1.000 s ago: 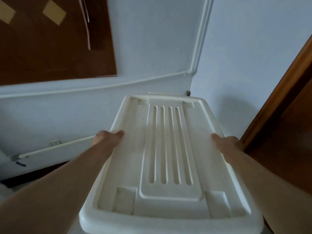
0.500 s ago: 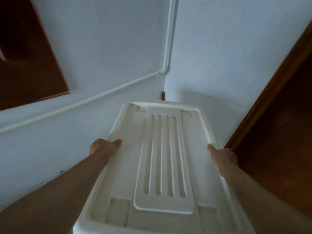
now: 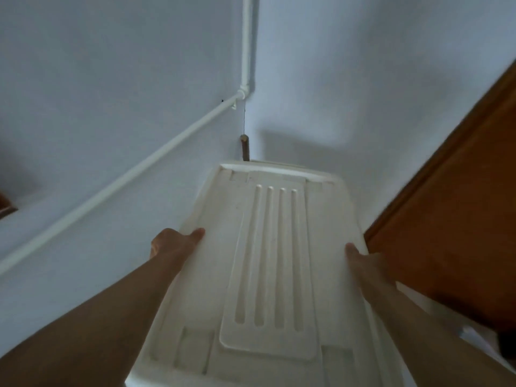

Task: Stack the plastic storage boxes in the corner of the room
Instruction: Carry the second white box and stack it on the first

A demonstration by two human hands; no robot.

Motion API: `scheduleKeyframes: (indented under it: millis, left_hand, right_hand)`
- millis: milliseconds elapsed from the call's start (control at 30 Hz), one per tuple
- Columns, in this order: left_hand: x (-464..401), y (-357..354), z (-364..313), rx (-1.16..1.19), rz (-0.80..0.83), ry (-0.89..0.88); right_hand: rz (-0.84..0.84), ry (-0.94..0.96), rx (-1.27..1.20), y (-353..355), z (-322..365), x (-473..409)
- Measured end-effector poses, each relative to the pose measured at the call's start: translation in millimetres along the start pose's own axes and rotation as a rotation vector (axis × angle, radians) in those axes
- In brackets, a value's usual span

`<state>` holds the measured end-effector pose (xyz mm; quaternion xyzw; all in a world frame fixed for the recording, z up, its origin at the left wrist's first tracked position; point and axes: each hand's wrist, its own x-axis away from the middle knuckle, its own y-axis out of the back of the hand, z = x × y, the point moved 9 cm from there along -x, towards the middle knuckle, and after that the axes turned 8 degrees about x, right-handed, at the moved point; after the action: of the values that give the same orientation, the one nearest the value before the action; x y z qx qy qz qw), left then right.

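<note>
I hold one white plastic storage box [image 3: 268, 275] between both hands, its ribbed lid facing up at me. My left hand [image 3: 173, 244] grips the left long edge of the lid, thumb laid on top and the fingers out of sight below the rim. My right hand [image 3: 365, 263] grasps the right long edge in the same manner, thumb on top, fingers hidden. The far end of the box points into the corner of the room, near the junction of the two pale walls [image 3: 111, 93], just below the short brown peg [image 3: 245, 149] and the white pipe [image 3: 156, 160] that runs along the left wall and turns upward at the corner. A wooden door [image 3: 460, 219] stands just beside the box on the right. I cannot tell whether the box rests on anything, since its underside is hidden. In my judgement the box has reached the corner but is not yet released; seating it squarely, letting go, and any further boxes remain outstanding. No other box is in view.
</note>
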<state>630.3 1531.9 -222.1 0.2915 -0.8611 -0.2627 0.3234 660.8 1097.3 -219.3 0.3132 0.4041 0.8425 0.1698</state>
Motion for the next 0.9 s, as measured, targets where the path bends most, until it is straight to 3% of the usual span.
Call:
scheduleKeyframes:
  millis: [400, 900]
  left_hand:
    - [-144, -48, -28, -0.232, 0.194, -0.207]
    - [-218, -102, -23, -0.299, 0.227, -0.301]
  right_hand:
    - [-0.147, -0.335, -0.05, -106, -9, 25]
    - [-0.204, -0.452, -0.088, -184, -15, -5]
